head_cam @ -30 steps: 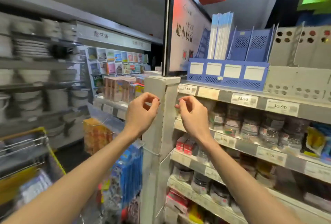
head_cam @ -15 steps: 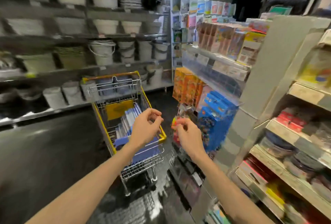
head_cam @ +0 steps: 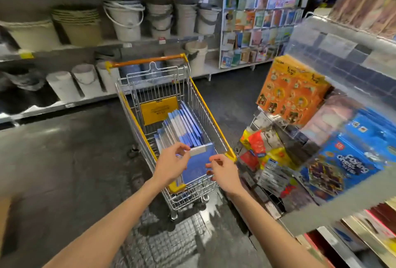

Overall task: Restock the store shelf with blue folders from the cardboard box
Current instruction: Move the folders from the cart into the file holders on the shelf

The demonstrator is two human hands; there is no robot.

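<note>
While both arms stretch forward, shelves of pale buckets [head_cam: 126,21] line the wall far beyond the hands, and a rack of toy boxes [head_cam: 293,94] crowds in to the right of the right hand. Under the hands stands a yellow-rimmed wire cart [head_cam: 214,122]. A row of blue folders [head_cam: 184,130] stands on edge inside it, just ahead of the fingers. Left hand [head_cam: 173,166] and right hand [head_cam: 224,172] hover over the nearest folder [head_cam: 197,167], fingers loosely curled, gripping nothing. Whether any fingertip touches it, I cannot tell.
</note>
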